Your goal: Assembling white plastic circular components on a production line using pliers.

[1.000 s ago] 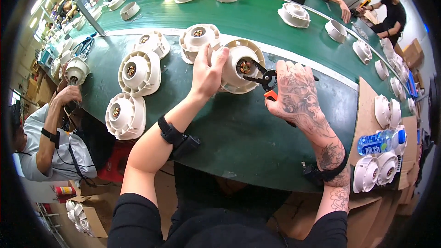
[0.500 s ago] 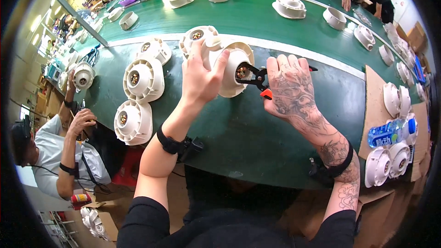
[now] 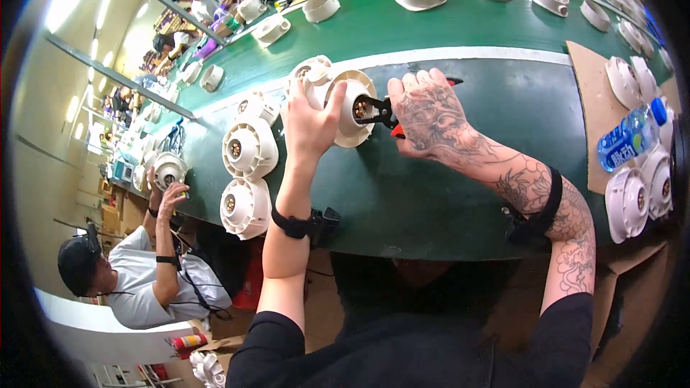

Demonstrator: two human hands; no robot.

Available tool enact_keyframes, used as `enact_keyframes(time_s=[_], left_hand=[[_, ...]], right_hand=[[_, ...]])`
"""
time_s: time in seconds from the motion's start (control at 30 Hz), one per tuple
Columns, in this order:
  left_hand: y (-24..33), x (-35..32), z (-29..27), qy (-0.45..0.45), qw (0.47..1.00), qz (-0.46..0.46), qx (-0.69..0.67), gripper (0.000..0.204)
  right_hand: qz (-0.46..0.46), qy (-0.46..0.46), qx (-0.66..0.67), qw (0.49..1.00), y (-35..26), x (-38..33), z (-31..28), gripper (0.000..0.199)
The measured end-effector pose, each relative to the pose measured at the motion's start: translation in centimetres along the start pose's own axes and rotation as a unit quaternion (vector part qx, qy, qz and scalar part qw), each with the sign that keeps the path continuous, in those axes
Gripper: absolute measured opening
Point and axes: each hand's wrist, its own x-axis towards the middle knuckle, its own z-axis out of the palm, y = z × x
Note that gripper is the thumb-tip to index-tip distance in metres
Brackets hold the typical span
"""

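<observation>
A round white plastic housing [image 3: 351, 129] is tilted on the green table, its hub facing right. My left hand [image 3: 310, 123] holds it from the left, with thumb and fingers on its body. In my right hand [image 3: 433, 113] is a pair of pliers [image 3: 382, 111] with black jaws and red-and-black handles. The jaw tips are at the hub opening, where small copper-coloured pieces [image 3: 360, 108] show; what they grip there is hidden. Another white housing [image 3: 310, 66] sits just behind my left hand.
Several finished-looking white housings [image 3: 249, 148] stand left of my left forearm. A green belt [image 3: 438, 29] carrying housings runs beyond a pale rail [image 3: 496, 53]. Rightward, a blue-capped bottle [image 3: 631, 135] lies on housings beside cardboard [image 3: 595, 111]. A co-worker [image 3: 144, 287] handles a housing at left.
My view has turned, so the scene sits differently in the picture. The pliers remain at the housing's hub and both my hands keep their holds. The co-worker's hand has moved up to their housing.
</observation>
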Motion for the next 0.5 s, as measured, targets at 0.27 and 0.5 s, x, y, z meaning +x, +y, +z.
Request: enact_keyframes(time_s=[0.27, 0.5], left_hand=[[-0.2, 0.7, 0.8, -0.031, 0.999, -0.014, 0.042, 0.056], [-0.4, 0.5, 1.7, 0.001, 1.0, 0.023, 0.01, 0.052]], right_hand=[[0.027, -0.035, 0.086, 0.995, 0.3, -0.4, 0.3, 0.042], [0.09, -0.176, 0.233, 0.952, 1.3, -0.1, 0.4, 0.046]])
